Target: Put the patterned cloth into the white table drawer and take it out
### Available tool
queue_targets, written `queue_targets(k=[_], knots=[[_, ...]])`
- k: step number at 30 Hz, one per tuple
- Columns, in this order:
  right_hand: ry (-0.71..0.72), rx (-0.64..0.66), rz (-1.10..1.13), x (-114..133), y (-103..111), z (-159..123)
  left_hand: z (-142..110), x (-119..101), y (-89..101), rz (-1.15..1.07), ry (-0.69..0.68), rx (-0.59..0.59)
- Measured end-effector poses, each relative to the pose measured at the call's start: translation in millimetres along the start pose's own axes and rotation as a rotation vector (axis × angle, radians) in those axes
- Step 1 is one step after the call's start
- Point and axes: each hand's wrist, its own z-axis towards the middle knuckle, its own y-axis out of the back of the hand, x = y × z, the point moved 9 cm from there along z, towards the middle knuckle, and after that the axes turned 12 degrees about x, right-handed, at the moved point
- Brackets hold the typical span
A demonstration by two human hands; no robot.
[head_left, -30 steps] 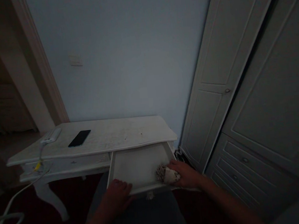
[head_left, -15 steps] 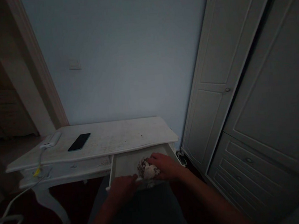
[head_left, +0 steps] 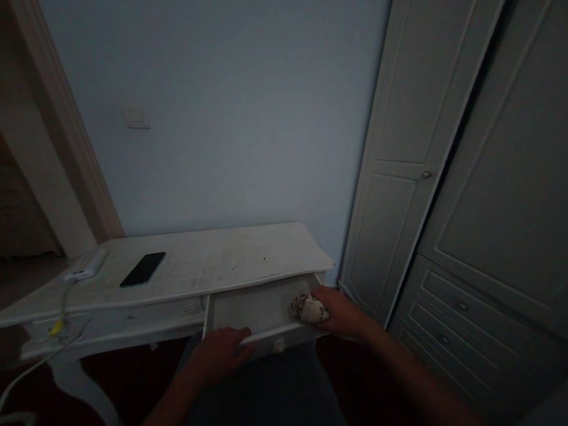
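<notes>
A shallow white drawer (head_left: 250, 311) is pulled out from the right side of a white desk (head_left: 228, 255). My left hand (head_left: 222, 353) grips the left part of the drawer's front panel, fingers closed over its top edge. In my right hand (head_left: 342, 311) is a crumpled, patterned cloth (head_left: 312, 308), pressed against the right end of the drawer front. Part of the cloth is hidden by my fingers. Below the cloth, a round knob (head_left: 279, 345) sticks out of the drawer front.
On the desktop lie a dark phone (head_left: 143, 269) and a white power strip (head_left: 87, 265), whose cable (head_left: 14, 384) hangs down at the left. Tall grey-white wardrobe doors (head_left: 404, 208) rise close on the right. Behind the desk is a pale blue wall (head_left: 234, 110).
My right hand has moved the cloth rightward along the drawer front, from near its middle to its right end. My left hand has shifted slightly left. The knob now shows.
</notes>
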Motion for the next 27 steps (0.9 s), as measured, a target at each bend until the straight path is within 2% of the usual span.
queue_targets(k=[2, 6, 8, 10, 12, 15, 18, 21, 23, 25, 27], knots=[[0.033, 0.008, -0.028, 30.3, -16.5, 26.4, 6.1, 9.0, 1.3, -0.203, -0.049, -0.074], [0.206, 0.005, -0.091, 122.5, -54.5, 87.4, 13.3, 42.6, 14.1, -0.753, -0.200, -0.356], [0.298, 0.020, -0.137, 165.3, -70.9, 110.4, 13.1, 60.2, 18.7, -0.912, -0.232, -0.468], [0.357, -0.010, -0.158, 192.1, -76.2, 121.8, 11.9, 71.4, 20.1, -0.999, -0.225, -0.519], [0.400, -0.045, -0.153, 199.5, -73.8, 119.2, 9.6, 74.6, 20.0, -1.035, -0.204, -0.531], [0.434, -0.042, -0.164, 176.3, -65.8, 92.0, 7.1, 64.0, 17.3, -0.907, -0.132, -0.455], [0.406, -0.023, -0.166, 122.8, -52.2, 49.3, 7.8, 42.7, 8.8, -0.576, -0.033, -0.267], [0.242, -0.079, -0.062, 52.6, -28.6, 8.9, 6.7, 21.6, -1.7, -0.202, 0.011, -0.089], [0.109, -0.119, 0.008, 11.6, -16.7, -11.8, 4.5, 11.5, -6.2, -0.024, 0.003, -0.017], [0.029, -0.181, 0.078, -14.0, -8.6, -25.3, 2.4, 6.6, -7.6, 0.074, -0.012, 0.030], [0.003, -0.247, 0.135, -23.5, -4.4, -30.1, 0.9, 6.5, -6.5, 0.125, -0.026, 0.061]])
